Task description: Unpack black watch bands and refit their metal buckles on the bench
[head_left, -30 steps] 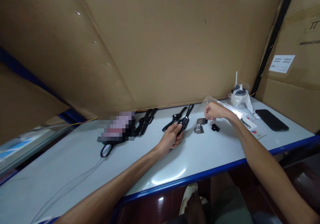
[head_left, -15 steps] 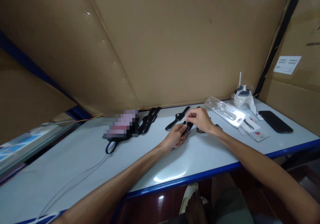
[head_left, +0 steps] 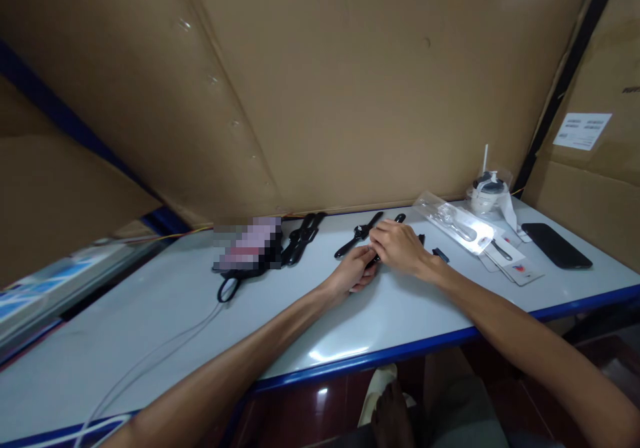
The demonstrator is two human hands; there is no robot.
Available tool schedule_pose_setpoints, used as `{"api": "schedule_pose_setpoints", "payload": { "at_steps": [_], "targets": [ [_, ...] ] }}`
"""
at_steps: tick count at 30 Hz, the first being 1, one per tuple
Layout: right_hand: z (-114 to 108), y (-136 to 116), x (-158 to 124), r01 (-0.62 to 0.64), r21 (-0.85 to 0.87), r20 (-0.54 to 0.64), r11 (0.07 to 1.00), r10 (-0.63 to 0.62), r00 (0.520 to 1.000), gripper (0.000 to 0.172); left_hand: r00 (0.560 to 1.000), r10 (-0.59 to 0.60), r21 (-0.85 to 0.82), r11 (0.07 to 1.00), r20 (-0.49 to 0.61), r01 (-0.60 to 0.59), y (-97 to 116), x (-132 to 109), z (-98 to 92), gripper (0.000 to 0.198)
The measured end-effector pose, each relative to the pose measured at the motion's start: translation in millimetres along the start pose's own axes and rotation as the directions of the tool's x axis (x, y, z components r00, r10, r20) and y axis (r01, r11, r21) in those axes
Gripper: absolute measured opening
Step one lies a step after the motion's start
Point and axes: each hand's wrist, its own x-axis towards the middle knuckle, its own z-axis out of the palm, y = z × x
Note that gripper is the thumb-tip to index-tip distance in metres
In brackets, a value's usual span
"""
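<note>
In the head view, my left hand (head_left: 354, 269) is closed round the near end of a black two-handled tool that looks like a spokeshave (head_left: 400, 219). My right hand (head_left: 397, 245) is curled over the tool's middle, fingers pressed together against it. That middle part is hidden under the fingers. Just left of my hands lies a similar black spokeshave (head_left: 359, 233) with a shiny bit at its centre. More black tools (head_left: 303, 238) lie side by side farther left. A small dark piece (head_left: 441, 255) rests right of my right wrist.
A blurred-out pink item on a black case (head_left: 250, 245) with a loop and cable lies left. Right are a clear plastic package (head_left: 445, 221), cards (head_left: 520, 271), a black phone (head_left: 557, 245) and a bagged cup (head_left: 486, 195). Cardboard (head_left: 325, 101) walls the back; a blue edge (head_left: 370, 367) runs along the front.
My right hand has turned from a raised-finger pinch to a curl over the tool's middle, covering it. My left hand keeps its hold. The view has shifted slightly.
</note>
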Motion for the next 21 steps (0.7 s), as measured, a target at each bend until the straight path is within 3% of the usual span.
{"api": "schedule_pose_setpoints", "payload": {
  "at_steps": [3,6,8,11,14,21],
  "targets": [
    [-2,-2,3,-0.119,0.048,0.024,0.992,0.118,0.993,0.014,0.999,-0.005,-0.031,0.999,0.033,0.006,2,-1,-3.0,0.024],
    [-3,0,8,-0.334,0.209,0.064,0.919,0.328,0.942,0.005,0.995,-0.019,-0.072,0.997,0.098,0.026,3,-2,-8.4,0.019],
    [-2,4,10,-0.395,0.287,0.096,0.873,0.385,0.918,0.004,0.989,-0.036,-0.082,0.996,0.145,0.048,3,0,-12.8,0.019],
    [-1,7,10,-0.415,0.28,0.106,0.865,0.402,0.909,0.006,0.981,-0.057,-0.101,0.992,0.184,0.077,3,2,-18.2,0.019],
    [0,5,9,-0.434,0.166,0.099,0.885,0.423,0.901,0.008,0.981,-0.096,-0.13,0.984,0.17,0.119,2,4,-20.7,0.019],
    [-7,-3,6,-0.364,-0.061,0.1,0.93,0.368,0.924,0.035,0.979,-0.094,-0.157,0.98,0.179,0.123,3,4,-22.6,0.017]
  ]
}}
